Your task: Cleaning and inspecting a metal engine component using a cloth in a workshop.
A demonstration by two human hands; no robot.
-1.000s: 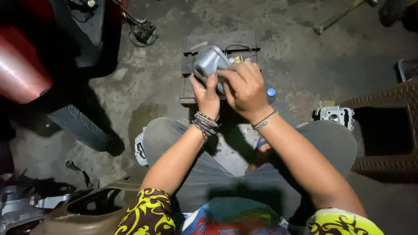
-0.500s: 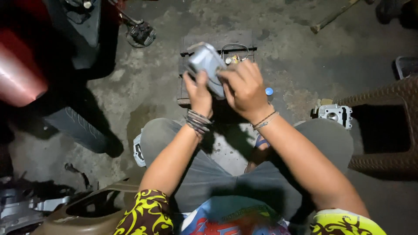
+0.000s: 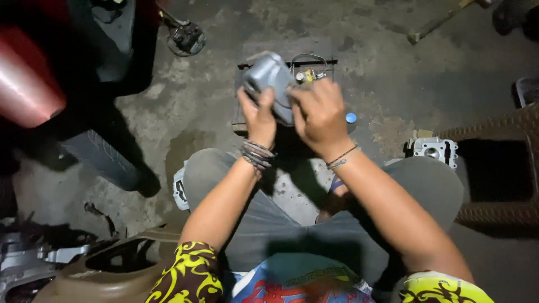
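Observation:
A grey metal engine part (image 3: 269, 78) is held up in front of me by both hands. My left hand (image 3: 258, 115) grips its lower left side, with several bracelets on the wrist. My right hand (image 3: 319, 115) closes over its right side, its fingers curled around the casting. Under the part lies a dark metal tray (image 3: 323, 64) on the concrete floor, holding small brass and metal bits (image 3: 307, 76). My knees in grey trousers frame the hands from below.
A silver cylinder block (image 3: 433, 150) sits on the floor by my right knee. A small blue cap (image 3: 351, 118) lies by the tray. A motorcycle tyre (image 3: 101, 157) and red bodywork (image 3: 28, 84) stand at left, a brown woven chair (image 3: 499, 168) at right.
Both hands have tilted and turned the grey part, lifting it slightly toward the upper left; my left thumb has shifted up onto its side.

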